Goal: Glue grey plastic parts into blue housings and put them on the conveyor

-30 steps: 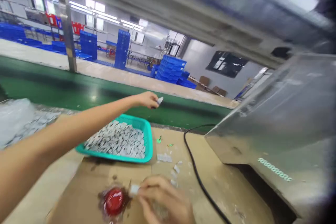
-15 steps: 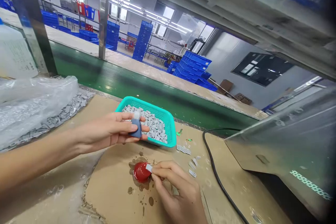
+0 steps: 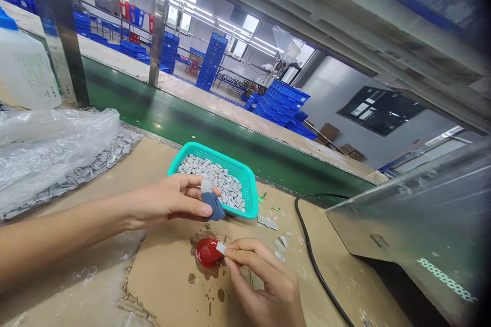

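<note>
My left hand (image 3: 180, 198) holds a dark blue piece (image 3: 213, 206) with a pale grey part (image 3: 206, 186) at its top, over the near edge of the turquoise basket (image 3: 251, 194). Many small grey pieces (image 3: 222, 180) fill that basket. Between thumb and fingertips, my right hand (image 3: 264, 276) pinches a small light grey piece (image 3: 221, 248). This piece is at the right edge of a shiny red dish (image 3: 207, 253); whether they touch is hard to tell. Dark wet spots surround the red dish on the cardboard (image 3: 164, 271).
Loose grey pieces (image 3: 280, 243) and a joined strip (image 3: 267, 222) lie right of the basket. A black cable (image 3: 310, 250) curves beside a metal panel (image 3: 406, 214). Left are a plastic bag (image 3: 57, 138) and a bottle (image 3: 28, 69). Behind runs a green belt (image 3: 176, 117).
My left hand has moved slightly right and down, and the dark blue piece has turned in its fingers. The right hand has shifted slightly right, still pinching the grey piece. The camera view has shifted a little.
</note>
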`<state>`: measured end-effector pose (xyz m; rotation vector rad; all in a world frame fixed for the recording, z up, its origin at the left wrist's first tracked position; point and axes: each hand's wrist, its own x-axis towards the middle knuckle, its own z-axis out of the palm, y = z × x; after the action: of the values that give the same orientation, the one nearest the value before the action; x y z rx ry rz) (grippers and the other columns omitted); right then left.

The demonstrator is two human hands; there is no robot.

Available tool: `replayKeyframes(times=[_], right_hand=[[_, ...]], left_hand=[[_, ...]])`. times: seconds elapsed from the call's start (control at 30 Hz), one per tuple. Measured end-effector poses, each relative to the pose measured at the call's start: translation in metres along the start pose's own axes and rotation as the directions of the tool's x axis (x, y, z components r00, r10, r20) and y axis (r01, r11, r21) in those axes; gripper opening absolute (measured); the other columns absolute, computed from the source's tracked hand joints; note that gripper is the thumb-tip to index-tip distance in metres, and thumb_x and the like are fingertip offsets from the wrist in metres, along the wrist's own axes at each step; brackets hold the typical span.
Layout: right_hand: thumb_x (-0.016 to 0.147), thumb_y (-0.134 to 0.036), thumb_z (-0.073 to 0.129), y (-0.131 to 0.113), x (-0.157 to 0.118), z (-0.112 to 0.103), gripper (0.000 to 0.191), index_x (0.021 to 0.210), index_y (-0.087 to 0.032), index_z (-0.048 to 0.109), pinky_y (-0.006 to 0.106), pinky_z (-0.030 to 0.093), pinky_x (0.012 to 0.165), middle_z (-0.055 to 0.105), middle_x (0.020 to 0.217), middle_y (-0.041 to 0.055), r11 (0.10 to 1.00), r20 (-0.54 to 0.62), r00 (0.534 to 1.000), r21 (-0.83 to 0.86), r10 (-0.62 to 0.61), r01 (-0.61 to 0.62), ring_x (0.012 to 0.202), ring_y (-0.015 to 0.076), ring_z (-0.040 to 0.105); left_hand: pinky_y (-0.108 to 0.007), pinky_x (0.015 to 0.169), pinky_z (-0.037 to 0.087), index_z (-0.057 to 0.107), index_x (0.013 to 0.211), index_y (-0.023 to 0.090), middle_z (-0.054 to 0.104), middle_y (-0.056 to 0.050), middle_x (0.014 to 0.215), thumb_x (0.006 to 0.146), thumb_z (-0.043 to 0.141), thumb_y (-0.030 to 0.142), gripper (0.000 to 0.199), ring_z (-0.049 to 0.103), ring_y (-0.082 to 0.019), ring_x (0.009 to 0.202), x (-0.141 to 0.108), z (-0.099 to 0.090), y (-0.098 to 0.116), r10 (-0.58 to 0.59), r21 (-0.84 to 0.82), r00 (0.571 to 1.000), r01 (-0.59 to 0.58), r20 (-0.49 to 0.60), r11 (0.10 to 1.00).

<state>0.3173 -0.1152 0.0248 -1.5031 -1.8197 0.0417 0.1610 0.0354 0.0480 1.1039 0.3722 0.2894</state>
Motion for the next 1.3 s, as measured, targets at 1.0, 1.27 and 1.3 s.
replayKeyframes(times=[1.0, 1.27, 1.3], right_hand=[[0.066, -0.005, 0.061, -0.027, 0.057, -0.016, 0.018, 0.067, -0.021, 0.069, 0.025, 0.057, 0.062, 0.068, 0.071, 0.0050, 0.925, -0.026, 0.985, 0.347, 0.173, -0.153, 0.069, 0.0184, 0.065], [0.069, -0.003, 0.059, -0.022, 0.050, -0.013, 0.021, 0.073, -0.022, 0.067, 0.027, 0.056, 0.068, 0.065, 0.079, 0.0051, 0.943, -0.009, 0.993, 0.315, 0.118, -0.109, 0.077, 0.0180, 0.064], [0.069, -0.003, 0.058, -0.022, 0.050, -0.013, 0.022, 0.075, -0.022, 0.067, 0.027, 0.056, 0.068, 0.064, 0.080, 0.0051, 0.950, -0.001, 0.994, 0.295, 0.111, -0.106, 0.077, 0.0177, 0.064]], left_hand=[[-0.024, 0.061, 0.038, 0.044, 0.076, 0.019, 0.052, 0.003, 0.071, 0.061, 0.065, 0.021, 0.026, 0.049, -0.011, 0.065, -0.007, 0.018, -0.005, 0.182, 0.336, 0.983, -0.159, -0.038, 0.928], [-0.021, 0.059, 0.037, 0.044, 0.073, 0.018, 0.053, 0.004, 0.069, 0.061, 0.065, 0.019, 0.024, 0.049, -0.009, 0.064, -0.006, 0.018, -0.008, 0.205, 0.351, 0.977, -0.175, -0.051, 0.920], [-0.021, 0.058, 0.037, 0.044, 0.073, 0.018, 0.053, 0.004, 0.068, 0.062, 0.065, 0.018, 0.024, 0.049, -0.009, 0.064, -0.006, 0.018, -0.008, 0.206, 0.352, 0.977, -0.176, -0.050, 0.919]])
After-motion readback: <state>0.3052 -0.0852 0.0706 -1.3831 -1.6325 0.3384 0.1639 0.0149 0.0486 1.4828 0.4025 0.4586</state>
